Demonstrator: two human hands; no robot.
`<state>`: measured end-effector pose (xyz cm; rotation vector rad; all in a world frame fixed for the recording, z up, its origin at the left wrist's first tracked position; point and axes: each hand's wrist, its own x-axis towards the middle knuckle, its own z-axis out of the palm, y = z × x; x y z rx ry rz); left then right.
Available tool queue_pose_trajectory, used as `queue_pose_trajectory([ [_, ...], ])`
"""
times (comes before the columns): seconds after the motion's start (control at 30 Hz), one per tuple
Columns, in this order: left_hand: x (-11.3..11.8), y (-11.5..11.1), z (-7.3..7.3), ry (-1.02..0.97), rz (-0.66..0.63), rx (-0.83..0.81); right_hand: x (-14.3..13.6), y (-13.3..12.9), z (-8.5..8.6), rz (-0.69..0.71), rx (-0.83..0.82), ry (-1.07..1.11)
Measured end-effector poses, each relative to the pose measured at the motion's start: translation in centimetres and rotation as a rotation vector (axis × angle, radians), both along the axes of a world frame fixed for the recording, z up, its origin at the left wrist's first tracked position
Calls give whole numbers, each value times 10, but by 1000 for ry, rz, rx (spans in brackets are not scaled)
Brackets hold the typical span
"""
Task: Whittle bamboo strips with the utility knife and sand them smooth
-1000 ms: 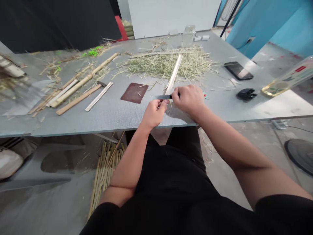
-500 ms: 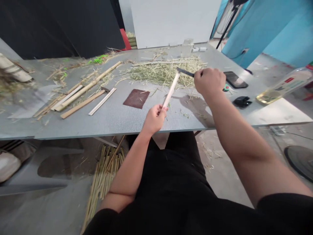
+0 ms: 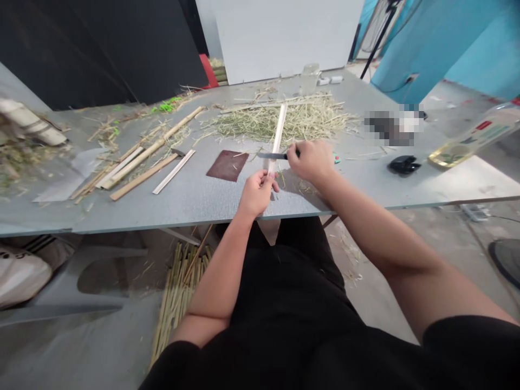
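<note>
Behind the grey worktop (image 3: 203, 201) stand a white panel (image 3: 280, 40) and a blue wall (image 3: 430, 49). The strip (image 3: 279, 129) is in front of you, its near end pinched between the thumb and fingers of your left hand (image 3: 257, 190) and its far end over the shavings (image 3: 320, 120). Your right hand (image 3: 312, 162) is closed around the handle of the knife (image 3: 271, 156), whose blade crosses the strip just beyond your left fingertips; whether its edge bites, you can't tell from here.

The heap suggests plenty of scraping is done. The strip looks pale and fairly even, yet with the blade across it, its scraping seems unfinished; how much is left doesn't show.

Counting up, you have one knife and one strip in hand. Two more pale ones lie to the left: a second strip (image 3: 174, 172) beside the one hammer (image 3: 142, 177), and a third strip (image 3: 119, 169) alongside the one pole (image 3: 162, 140). There is one brown sheet (image 3: 228, 165) left of your hands, and one bottle (image 3: 471, 142) on the right. The canes (image 3: 179, 298) below the worktop are too bunched to count.
</note>
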<state>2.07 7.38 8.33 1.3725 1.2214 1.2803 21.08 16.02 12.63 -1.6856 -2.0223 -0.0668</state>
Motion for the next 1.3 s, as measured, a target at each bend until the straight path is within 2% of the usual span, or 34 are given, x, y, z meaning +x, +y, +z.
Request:
queue_pose_trajectory([
  [0.13,1,3,-5,-5,21,28,-8,-6,-9,21,-30,-19],
  [0.27,1,-1,-6,6,-2,47,-6,5,-11,-9,-36,5],
  [0.47,-3,-14,-2,37,-110,17,35,42,2,-213,-14,115],
  [0.57,-3,-12,1,11,-110,-19,56,49,4,-291,11,155],
  [0.63,-2,-8,2,-14,-81,-37,60,47,3,-288,28,168],
  [0.73,0,0,1,-41,-31,-46,52,39,-1,-197,49,161],
  [0.97,3,7,-2,8,61,17,6,9,-11,27,34,41],
  [1.1,5,6,-3,53,82,54,-8,3,-15,63,0,-24],
  [1.3,3,5,-8,100,52,112,-8,5,-16,34,3,-27],
])
